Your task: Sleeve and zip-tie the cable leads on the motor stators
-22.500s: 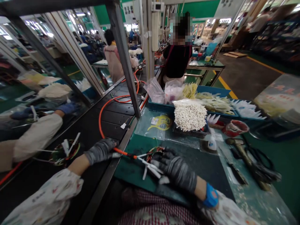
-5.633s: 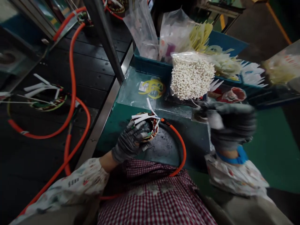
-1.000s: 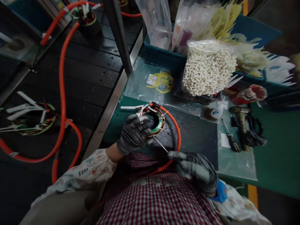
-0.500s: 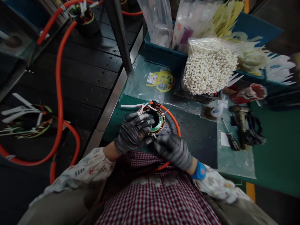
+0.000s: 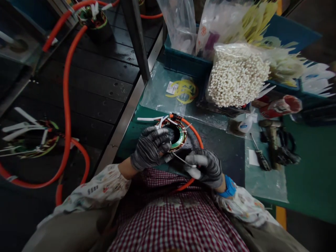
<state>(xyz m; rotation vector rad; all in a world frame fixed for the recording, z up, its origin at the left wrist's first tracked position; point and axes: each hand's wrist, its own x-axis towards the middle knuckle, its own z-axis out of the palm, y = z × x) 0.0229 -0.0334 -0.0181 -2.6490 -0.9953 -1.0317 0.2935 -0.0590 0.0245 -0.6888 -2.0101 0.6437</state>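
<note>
My left hand, in a dark grey glove, is wrapped round a ring-shaped wound coil with green and copper windings and white sleeves sticking out of its top. An orange cable leaves the coil and loops toward my lap. My right hand, gloved too, is closed just below the coil and pinches a thin white tie that runs up to the coil's lower edge. Both hands are over the dark mat at the bench's near edge.
A bag of white ties and bags of yellow sleeves sit in a blue tray behind. A screwdriver, a hammer and a small white bottle lie right. On the black conveyor left is another coil with an orange cable.
My right hand went up to the coil half a second ago and has now drawn back down and right, pulling the thin white tie out with it. My left hand stays on the coil.
</note>
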